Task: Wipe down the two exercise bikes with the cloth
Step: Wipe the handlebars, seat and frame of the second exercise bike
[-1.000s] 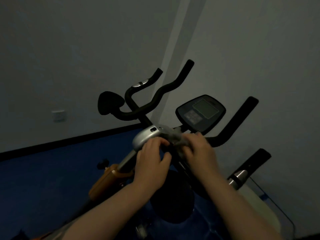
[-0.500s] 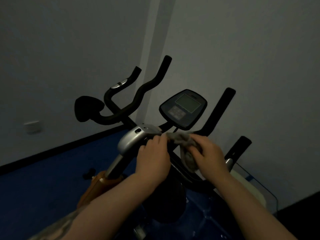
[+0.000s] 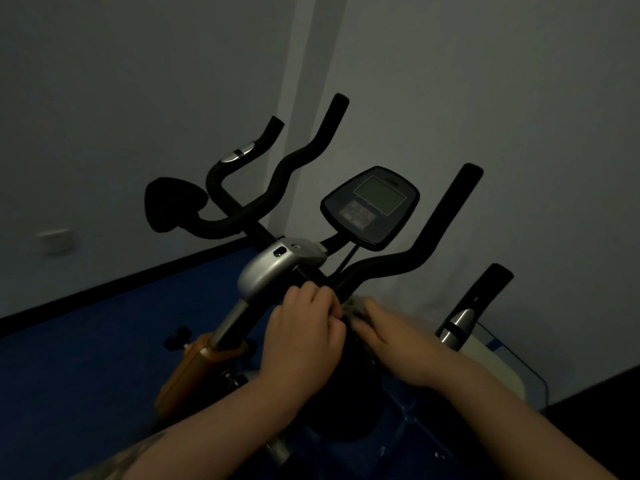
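The near exercise bike has black handlebars (image 3: 388,268), a dark console (image 3: 370,206) and a silver stem cover (image 3: 273,268). Just below that cover, both hands meet on the black stem. My left hand (image 3: 304,327) has its fingers curled round the stem. My right hand (image 3: 391,337) holds the grey cloth (image 3: 353,306), of which only a small bunched piece shows between the hands. Behind and to the left stand the second bike's black handlebars (image 3: 277,174), its black saddle (image 3: 173,202) and its orange frame (image 3: 194,368).
A blue floor (image 3: 86,358) runs to a dark skirting along the grey walls, which meet in a corner behind the bikes. A white wall socket (image 3: 55,240) sits at the left. A pale housing (image 3: 495,372) with a thin cable lies at the right.
Both hands have slid down the stem, away from the silver cover, which is now bare. The cloth, spread between the hands earlier, is now mostly hidden under them.
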`<action>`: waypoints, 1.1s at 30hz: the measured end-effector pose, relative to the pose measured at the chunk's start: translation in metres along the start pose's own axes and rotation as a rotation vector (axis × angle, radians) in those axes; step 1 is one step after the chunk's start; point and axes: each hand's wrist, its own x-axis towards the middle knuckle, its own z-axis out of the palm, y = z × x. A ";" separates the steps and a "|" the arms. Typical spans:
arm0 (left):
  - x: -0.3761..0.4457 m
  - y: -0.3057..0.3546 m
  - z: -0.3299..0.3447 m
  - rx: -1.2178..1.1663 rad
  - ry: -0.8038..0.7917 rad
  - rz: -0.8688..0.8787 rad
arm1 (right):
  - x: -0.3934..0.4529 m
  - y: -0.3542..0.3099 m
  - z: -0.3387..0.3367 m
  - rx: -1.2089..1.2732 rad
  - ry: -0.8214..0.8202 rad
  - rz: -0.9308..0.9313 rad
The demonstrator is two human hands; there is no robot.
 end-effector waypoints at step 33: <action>-0.004 0.041 0.031 0.015 -0.038 0.270 | -0.033 0.038 0.036 0.385 1.166 0.360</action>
